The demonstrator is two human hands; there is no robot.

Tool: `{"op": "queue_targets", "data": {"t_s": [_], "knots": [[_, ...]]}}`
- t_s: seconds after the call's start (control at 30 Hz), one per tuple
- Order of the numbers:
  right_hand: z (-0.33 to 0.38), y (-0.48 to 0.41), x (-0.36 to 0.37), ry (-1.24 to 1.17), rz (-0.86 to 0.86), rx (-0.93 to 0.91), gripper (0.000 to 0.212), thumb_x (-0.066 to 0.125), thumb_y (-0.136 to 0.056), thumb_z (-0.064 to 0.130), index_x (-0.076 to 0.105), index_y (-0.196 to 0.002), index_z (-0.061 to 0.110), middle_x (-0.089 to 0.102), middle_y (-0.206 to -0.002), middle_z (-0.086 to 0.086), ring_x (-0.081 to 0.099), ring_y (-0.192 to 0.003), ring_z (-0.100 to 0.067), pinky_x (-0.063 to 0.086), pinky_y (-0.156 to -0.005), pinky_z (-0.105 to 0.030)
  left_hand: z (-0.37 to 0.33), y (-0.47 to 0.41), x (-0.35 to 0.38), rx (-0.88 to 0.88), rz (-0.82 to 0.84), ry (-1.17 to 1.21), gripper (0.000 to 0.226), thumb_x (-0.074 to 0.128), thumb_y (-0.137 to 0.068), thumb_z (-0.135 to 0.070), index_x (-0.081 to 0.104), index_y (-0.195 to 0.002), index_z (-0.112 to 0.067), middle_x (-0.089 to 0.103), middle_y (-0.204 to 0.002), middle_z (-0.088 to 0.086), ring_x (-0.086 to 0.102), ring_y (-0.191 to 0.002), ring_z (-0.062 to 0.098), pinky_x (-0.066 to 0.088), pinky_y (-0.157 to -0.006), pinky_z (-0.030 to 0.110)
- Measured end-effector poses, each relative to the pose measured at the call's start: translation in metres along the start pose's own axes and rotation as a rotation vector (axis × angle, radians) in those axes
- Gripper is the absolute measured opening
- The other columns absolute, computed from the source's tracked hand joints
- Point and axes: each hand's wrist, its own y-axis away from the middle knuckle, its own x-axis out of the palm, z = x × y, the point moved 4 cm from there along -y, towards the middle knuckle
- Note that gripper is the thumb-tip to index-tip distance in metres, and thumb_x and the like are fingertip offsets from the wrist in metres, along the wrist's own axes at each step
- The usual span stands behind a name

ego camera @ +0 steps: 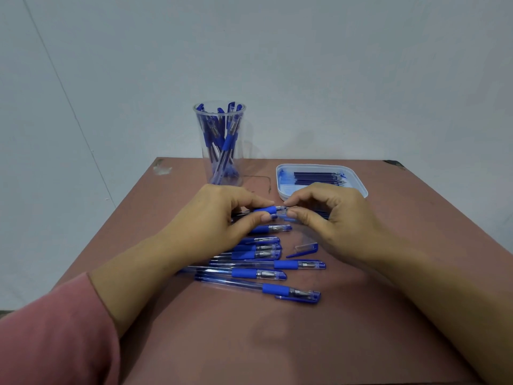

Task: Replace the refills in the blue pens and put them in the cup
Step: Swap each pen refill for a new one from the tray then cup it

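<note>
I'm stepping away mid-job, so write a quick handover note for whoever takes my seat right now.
The left hand grips a pen by its blue grip; the right hand pinches its tip end. A loose cap lies on the table.
Done: several pens stand in the cup.
The refills lie in the white tray.
Left: finish this pen, then the capped pens lying on the table.

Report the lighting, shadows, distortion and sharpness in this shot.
Head view: soft, even light with no harsh glare; faint shadows on the table beneath the left hand and right hand, which pinch a blue pen; wide-angle lens splays the table's sides; clear cup and refill tray read slightly soft.
</note>
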Motion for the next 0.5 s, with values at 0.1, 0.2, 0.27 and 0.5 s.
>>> {"op": "queue_targets", "data": {"t_s": [0.1, 0.2, 0.27, 0.5], "knots": [[-0.002, 0.0, -0.004, 0.033, -0.019, -0.009, 0.025, 0.072, -0.083, 0.013, 0.064, -0.09, 0.036, 0.066, -0.085, 0.02, 0.064, -0.084, 0.0, 0.046, -0.075, -0.009, 0.004, 0.0, 0.0, -0.03, -0.002, -0.009, 0.023, 0.064, -0.087, -0.041, 0.072, -0.108, -0.038, 0.067, -0.075, -0.019, 0.061, -0.07, 0.01, 0.047, -0.059, 0.018], [-0.008, -0.001, -0.008, 0.104, 0.051, 0.031, 0.03, 0.07, -0.086, 0.012, 0.06, -0.088, 0.04, 0.065, -0.086, 0.02, 0.063, -0.085, 0.0, 0.047, -0.075, -0.011, 0.009, -0.001, -0.003, -0.045, -0.005, -0.086, 0.022, 0.068, -0.085, -0.039, 0.072, -0.107, -0.038, 0.065, -0.081, -0.025, 0.06, -0.076, 0.001, 0.05, -0.066, 0.019], [-0.011, 0.0, -0.01, 0.154, 0.089, 0.044, 0.027, 0.068, -0.087, 0.009, 0.06, -0.089, 0.035, 0.064, -0.087, 0.017, 0.061, -0.085, -0.002, 0.048, -0.075, -0.014, 0.013, -0.002, -0.004, -0.053, -0.005, -0.136, 0.024, 0.069, -0.084, -0.042, 0.072, -0.107, -0.039, 0.063, -0.081, -0.026, 0.058, -0.075, -0.002, 0.054, -0.07, 0.028], [-0.006, 0.002, -0.011, 0.122, 0.059, 0.075, 0.02, 0.065, -0.089, 0.014, 0.059, -0.089, 0.033, 0.064, -0.083, 0.014, 0.06, -0.082, -0.003, 0.045, -0.073, -0.009, 0.015, -0.003, -0.004, -0.092, -0.007, -0.094, 0.019, 0.069, -0.087, -0.036, 0.072, -0.105, -0.039, 0.067, -0.086, -0.025, 0.059, -0.079, -0.003, 0.05, -0.069, 0.021]]}}
